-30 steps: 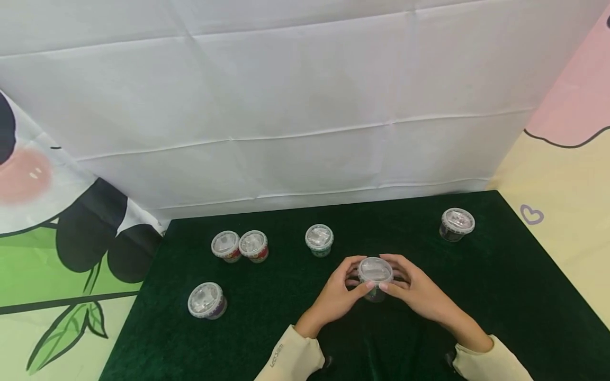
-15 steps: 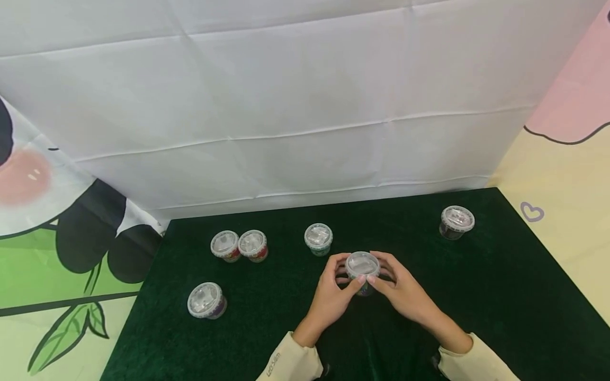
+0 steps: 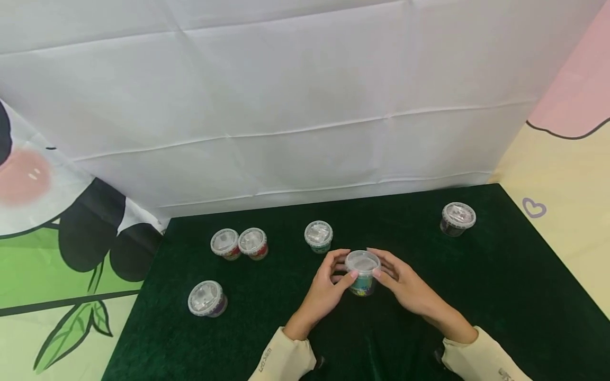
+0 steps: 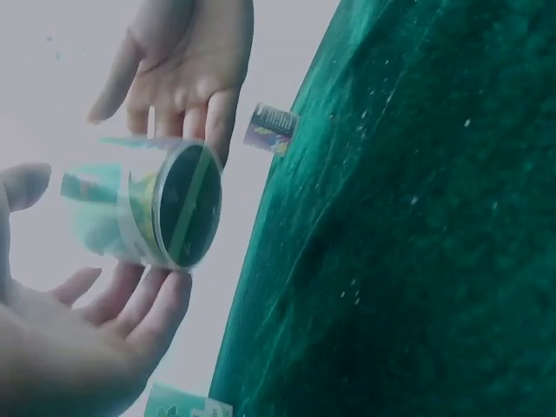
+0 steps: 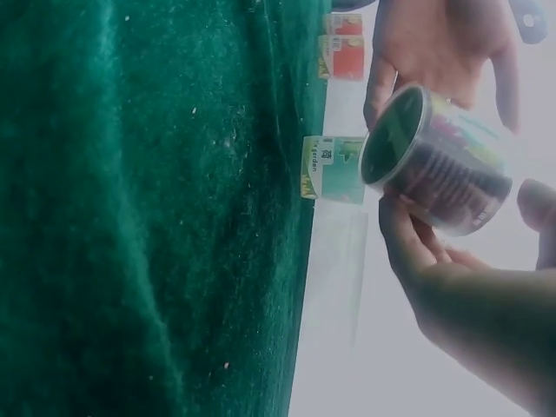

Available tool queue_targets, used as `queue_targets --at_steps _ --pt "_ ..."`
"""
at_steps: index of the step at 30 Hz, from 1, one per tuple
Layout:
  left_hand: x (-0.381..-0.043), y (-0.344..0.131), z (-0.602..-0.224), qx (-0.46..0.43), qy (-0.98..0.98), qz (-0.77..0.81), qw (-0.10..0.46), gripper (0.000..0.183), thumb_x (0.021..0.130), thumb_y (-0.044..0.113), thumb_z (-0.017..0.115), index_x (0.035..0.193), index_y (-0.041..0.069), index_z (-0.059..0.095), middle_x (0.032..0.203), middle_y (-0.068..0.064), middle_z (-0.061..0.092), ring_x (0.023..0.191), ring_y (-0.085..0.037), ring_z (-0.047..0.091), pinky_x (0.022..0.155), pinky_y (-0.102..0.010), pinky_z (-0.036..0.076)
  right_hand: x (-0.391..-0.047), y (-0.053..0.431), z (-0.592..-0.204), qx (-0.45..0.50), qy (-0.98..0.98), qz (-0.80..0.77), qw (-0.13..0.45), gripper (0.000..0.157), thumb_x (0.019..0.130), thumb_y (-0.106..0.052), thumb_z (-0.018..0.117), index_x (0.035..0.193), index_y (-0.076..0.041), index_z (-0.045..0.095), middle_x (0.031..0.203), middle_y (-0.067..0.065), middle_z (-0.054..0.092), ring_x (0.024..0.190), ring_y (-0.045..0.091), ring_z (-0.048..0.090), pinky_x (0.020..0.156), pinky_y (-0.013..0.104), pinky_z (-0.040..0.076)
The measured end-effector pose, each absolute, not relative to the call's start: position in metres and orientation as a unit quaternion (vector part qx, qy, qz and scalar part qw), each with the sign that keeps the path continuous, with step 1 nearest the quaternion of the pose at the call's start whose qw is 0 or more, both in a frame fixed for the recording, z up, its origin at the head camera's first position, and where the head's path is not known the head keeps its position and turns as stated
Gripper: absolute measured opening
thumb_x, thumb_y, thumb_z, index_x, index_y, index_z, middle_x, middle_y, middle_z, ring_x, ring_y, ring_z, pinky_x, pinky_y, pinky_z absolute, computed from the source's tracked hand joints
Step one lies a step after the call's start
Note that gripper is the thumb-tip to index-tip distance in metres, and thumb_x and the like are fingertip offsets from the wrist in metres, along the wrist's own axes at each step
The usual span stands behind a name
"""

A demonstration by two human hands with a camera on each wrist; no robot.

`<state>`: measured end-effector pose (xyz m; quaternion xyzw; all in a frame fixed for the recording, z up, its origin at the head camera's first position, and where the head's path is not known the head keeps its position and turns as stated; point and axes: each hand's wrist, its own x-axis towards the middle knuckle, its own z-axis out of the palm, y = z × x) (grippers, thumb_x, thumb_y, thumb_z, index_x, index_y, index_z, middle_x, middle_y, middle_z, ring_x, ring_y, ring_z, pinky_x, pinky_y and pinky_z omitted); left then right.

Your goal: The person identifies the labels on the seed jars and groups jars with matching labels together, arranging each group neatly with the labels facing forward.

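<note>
Between both hands is a small round plastic tub [image 3: 363,278] with a clear lid, at the middle front of the table in the head view. A teal and yellow label shows on its near side. My left hand [image 3: 323,288] holds its left side, the thumb near the rim and the fingers behind. My right hand [image 3: 412,288] holds it from the right in the same way. Both wrist views show the bottom of the tub [image 4: 191,208], raised off the green cloth. On the side seen in the right wrist view, the tub [image 5: 447,169] has dark printing.
Several similar lidded tubs stand on the green-covered table [image 3: 267,328]: a green one [image 3: 319,236] just behind my hands, two red ones [image 3: 253,243] side by side, a purple one [image 3: 207,299] at front left and a dark one [image 3: 457,218] at far right. White cloth [image 3: 305,106] hangs behind.
The tub and both hands have shifted a little left since the first frame. My thumbs have moved apart, and the tub's teal label now shows at the front. The other tubs stay put.
</note>
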<state>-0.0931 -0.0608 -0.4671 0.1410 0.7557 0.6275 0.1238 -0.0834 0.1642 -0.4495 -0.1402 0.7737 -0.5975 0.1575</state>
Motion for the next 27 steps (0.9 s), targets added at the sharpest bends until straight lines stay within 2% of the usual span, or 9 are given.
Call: queue_targets --at_steps 5,8,12,15,18,23,27 --pt "-0.094 -0.064 -0.468 0.15 0.745 0.634 0.145 0.052 0.11 0.024 0.057 0.156 0.004 0.042 0.149 -0.015 0.054 0.133 -0.03 0.056 0.112 -0.048 0.048 -0.083 0.162 -0.45 -0.134 0.769 -0.602 0.169 0.057 0.115 -0.023 0.046 0.163 0.001 0.028 0.166 0.031 0.032 0.152 0.05 0.033 0.121 0.063 0.033" --pt "-0.093 -0.063 -0.469 0.135 0.746 0.64 0.122 0.051 0.109 0.022 0.059 0.155 0.004 0.045 0.148 -0.016 0.055 0.131 -0.031 0.057 0.11 -0.048 0.049 -0.082 0.158 -0.449 -0.124 0.774 -0.602 0.155 0.056 0.114 -0.022 0.048 0.162 0.001 0.029 0.163 0.031 0.037 0.15 0.05 0.037 0.119 0.062 0.036" --pt "-0.09 -0.06 -0.468 0.111 0.748 0.649 0.084 0.05 0.107 0.021 0.064 0.151 0.004 0.048 0.144 -0.015 0.058 0.128 -0.029 0.059 0.106 -0.041 0.051 -0.08 0.152 -0.447 -0.108 0.78 -0.601 0.137 0.053 0.113 -0.019 0.051 0.16 -0.002 0.034 0.156 0.028 0.046 0.146 0.048 0.045 0.116 0.06 0.043" --pt "-0.089 -0.057 -0.468 0.096 0.75 0.652 0.064 0.05 0.105 0.021 0.067 0.148 0.005 0.049 0.141 -0.014 0.058 0.126 -0.028 0.059 0.104 -0.038 0.052 -0.08 0.149 -0.446 -0.096 0.781 -0.602 0.134 0.053 0.112 -0.019 0.053 0.159 -0.003 0.035 0.156 0.027 0.047 0.145 0.047 0.046 0.115 0.059 0.044" --pt "-0.087 -0.052 -0.467 0.087 0.756 0.647 0.053 0.051 0.102 0.022 0.07 0.146 0.006 0.05 0.14 -0.014 0.058 0.124 -0.026 0.059 0.103 -0.04 0.052 -0.08 0.147 -0.447 -0.092 0.782 -0.603 0.129 0.054 0.112 -0.019 0.054 0.159 -0.002 0.035 0.156 0.028 0.047 0.145 0.048 0.046 0.115 0.06 0.044" --pt "-0.085 -0.05 -0.465 0.087 0.763 0.639 0.056 0.049 0.103 0.024 0.069 0.145 0.007 0.05 0.14 -0.014 0.057 0.123 -0.027 0.058 0.103 -0.046 0.052 -0.082 0.149 -0.447 -0.094 0.78 -0.604 0.133 0.054 0.112 -0.019 0.052 0.159 0.0 0.034 0.156 0.028 0.046 0.145 0.048 0.045 0.116 0.061 0.043" --pt "-0.087 -0.054 -0.463 0.086 0.756 0.644 0.078 0.044 0.107 0.025 0.063 0.145 0.008 0.05 0.141 -0.013 0.057 0.124 -0.027 0.058 0.101 -0.039 0.051 -0.083 0.154 -0.443 -0.093 0.771 -0.611 0.152 0.055 0.113 -0.022 0.05 0.161 -0.001 0.032 0.16 0.029 0.042 0.149 0.049 0.04 0.119 0.064 0.037"
